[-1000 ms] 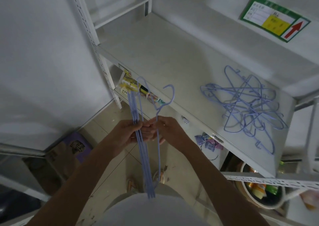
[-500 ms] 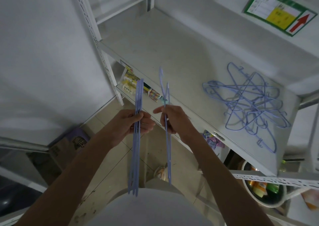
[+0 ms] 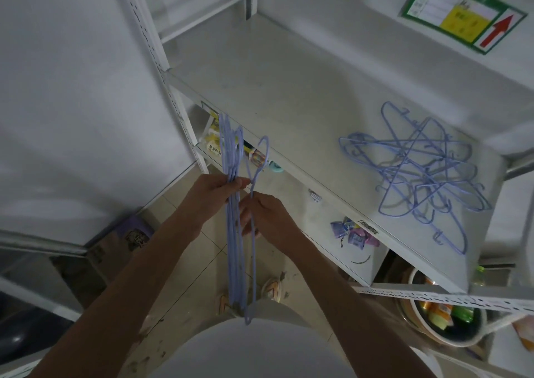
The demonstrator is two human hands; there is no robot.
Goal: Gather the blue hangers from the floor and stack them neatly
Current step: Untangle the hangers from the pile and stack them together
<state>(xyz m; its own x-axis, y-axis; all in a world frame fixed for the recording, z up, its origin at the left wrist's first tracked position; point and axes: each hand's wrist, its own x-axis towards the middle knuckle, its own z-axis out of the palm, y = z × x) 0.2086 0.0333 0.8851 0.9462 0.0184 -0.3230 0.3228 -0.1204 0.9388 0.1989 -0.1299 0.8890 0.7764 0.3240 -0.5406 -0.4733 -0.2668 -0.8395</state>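
The left hand (image 3: 215, 192) grips a bundle of blue hangers (image 3: 232, 233) running twelve-to-six, while the right hand (image 3: 267, 218), just beside at three o'clock, pinches a single hanger (image 3: 254, 250) lying parallel, ready to merge leftward.

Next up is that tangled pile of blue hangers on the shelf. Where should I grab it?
Probably by the long hook sticking out at the tangled pile of blue hangers' far edge, reaching from above. It juts clear of the crossed frames, so fingers can close around one wire there.

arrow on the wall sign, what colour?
Red, on the sign at upper right of the head view.
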